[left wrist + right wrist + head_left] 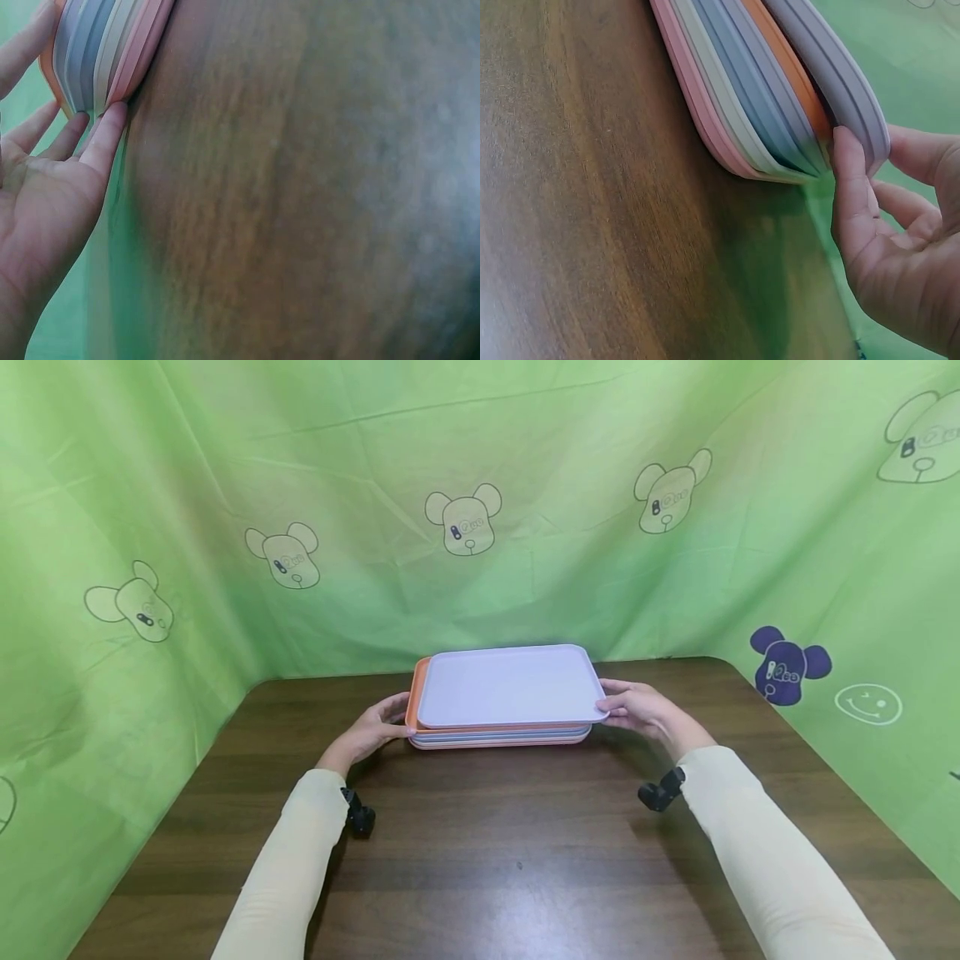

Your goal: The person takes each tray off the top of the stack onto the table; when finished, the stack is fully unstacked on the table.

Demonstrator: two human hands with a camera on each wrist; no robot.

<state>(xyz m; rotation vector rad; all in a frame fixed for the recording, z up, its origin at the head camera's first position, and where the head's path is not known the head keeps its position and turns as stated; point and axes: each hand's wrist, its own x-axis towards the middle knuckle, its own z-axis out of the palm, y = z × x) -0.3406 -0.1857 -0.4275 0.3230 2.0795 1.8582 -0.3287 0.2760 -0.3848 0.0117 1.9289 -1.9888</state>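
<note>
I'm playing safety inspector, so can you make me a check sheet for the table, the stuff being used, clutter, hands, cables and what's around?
Surface: brown wood-grain table, with a shiny glare patch.
Job's things: top lavender tray sits shifted right over an orange tray; lower trays stacked beneath, pink at the bottom.
Clutter: nothing seen.
Left hand: fingertips touch the stack's left end.
Right hand: pinches the top lavender tray's right end.
Cables: nothing seen.
Surroundings: green cloth with cartoon animal heads and a smiley.
</note>
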